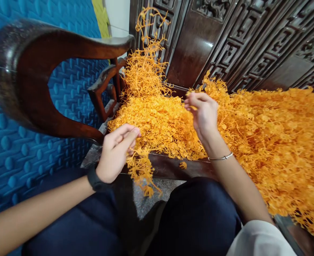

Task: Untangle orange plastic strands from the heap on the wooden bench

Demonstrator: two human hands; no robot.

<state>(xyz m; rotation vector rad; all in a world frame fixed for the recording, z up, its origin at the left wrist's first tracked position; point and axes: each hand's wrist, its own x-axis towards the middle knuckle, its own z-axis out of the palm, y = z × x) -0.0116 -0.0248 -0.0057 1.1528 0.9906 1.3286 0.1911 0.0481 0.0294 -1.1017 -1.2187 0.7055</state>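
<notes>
A big heap of orange, branching, moss-like strands (pixel 266 142) covers a dark wooden seat (pixel 170 167). My left hand (pixel 116 151), with a black band on its wrist, has its fingers closed on a hanging clump of the orange strands (pixel 139 169) at the seat's front edge. My right hand (pixel 203 112), a thin silver bangle on the wrist, is raised over the middle of the heap with its fingertips pinched on fine orange strands. More strands pile up against the carved back at the far left (pixel 146 67).
A curved dark wooden armrest (pixel 26 78) arches at the left. Behind it is a blue padded wall (pixel 18 149). A carved dark wooden panel (pixel 253 39) stands behind the heap. My dark trousers (pixel 196 217) fill the foreground, and a grey floor patch (pixel 151 195) shows between my knees.
</notes>
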